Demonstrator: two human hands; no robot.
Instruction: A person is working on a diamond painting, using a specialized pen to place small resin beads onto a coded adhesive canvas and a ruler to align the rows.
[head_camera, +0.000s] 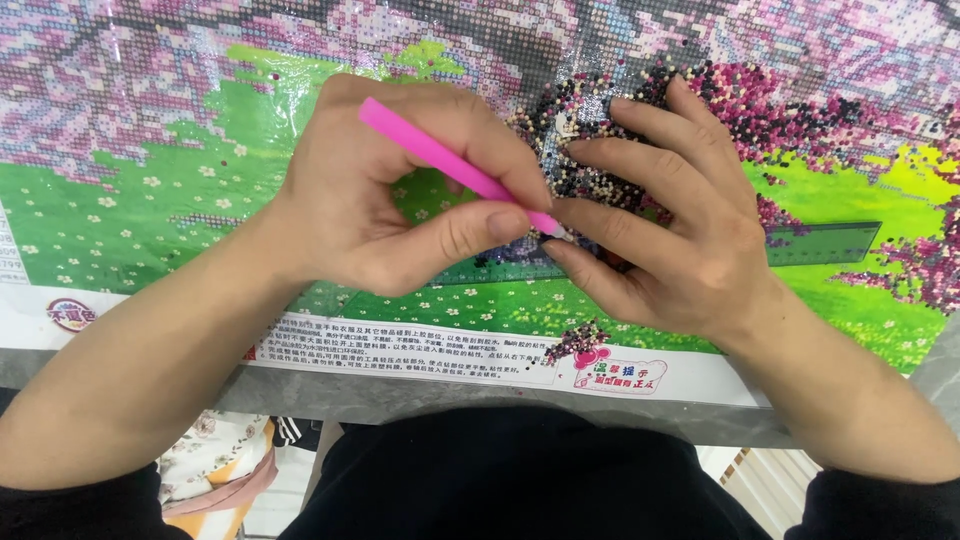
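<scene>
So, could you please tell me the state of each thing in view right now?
Pen: held in the left hand, tilted, tip down at the canvas.
Right hand: flat on the canvas, fingers spread, holding nothing.
Canvas: lying flat, partly beaded.
Ruler: flat on the canvas, partly under the right hand.

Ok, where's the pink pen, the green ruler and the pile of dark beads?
pink pen (440, 158), head view, middle of its barrel
green ruler (825, 243), head view, its right end
dark beads (780, 105), head view, middle of the pile
</scene>
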